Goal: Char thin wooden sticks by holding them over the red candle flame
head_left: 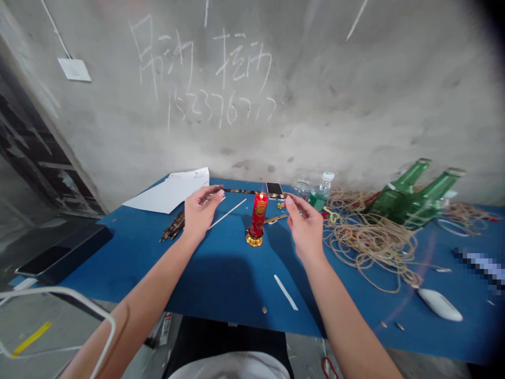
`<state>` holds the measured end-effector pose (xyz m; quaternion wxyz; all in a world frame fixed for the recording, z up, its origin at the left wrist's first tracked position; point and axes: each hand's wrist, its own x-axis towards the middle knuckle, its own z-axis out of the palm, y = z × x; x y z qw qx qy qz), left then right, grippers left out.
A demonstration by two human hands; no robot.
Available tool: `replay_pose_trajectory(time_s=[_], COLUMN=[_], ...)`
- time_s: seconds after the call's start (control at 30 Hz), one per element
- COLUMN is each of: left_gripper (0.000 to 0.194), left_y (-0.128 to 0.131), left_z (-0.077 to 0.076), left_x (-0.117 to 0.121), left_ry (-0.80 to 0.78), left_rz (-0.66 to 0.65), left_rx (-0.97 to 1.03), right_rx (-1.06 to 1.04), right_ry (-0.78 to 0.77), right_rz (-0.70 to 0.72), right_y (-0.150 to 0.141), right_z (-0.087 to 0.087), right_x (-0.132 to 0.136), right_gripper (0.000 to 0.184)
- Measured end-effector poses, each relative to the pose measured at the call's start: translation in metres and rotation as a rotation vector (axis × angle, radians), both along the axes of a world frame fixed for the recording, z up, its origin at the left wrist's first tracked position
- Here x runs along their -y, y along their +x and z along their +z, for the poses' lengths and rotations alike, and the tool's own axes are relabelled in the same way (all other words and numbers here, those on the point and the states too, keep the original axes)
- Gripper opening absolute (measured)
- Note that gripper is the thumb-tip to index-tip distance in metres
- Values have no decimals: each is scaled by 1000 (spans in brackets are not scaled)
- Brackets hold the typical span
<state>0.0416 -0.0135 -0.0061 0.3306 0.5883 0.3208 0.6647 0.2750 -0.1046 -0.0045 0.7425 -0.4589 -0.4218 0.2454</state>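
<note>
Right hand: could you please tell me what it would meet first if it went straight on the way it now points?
The right hand points up and left. Past the thin dark strip at its fingertips, it would probably meet the smartphone, though depth is unclear and it might pass above.

My left hand (199, 213) and right hand (303, 229) are bare, and so are my forearms (335, 300). White top (232, 367) at chest, black trousers (224, 337) beyond it. Thin white cable (100, 316) crosses left forearm; attachment can't be seen.
</note>
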Motion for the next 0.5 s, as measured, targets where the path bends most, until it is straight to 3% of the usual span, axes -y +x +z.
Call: replay_pose_trajectory(time_s=[0.5], left_gripper=[37], left_y=[0], left_z=[-1], left_x=[-1], left_ry=[-13], left_rz=[22], left_rx=[44], right_rx=[45], right_ry=[-22], right_rz=[-67], right_y=[1], right_z=[-4], right_x=[-2], right_gripper=[48])
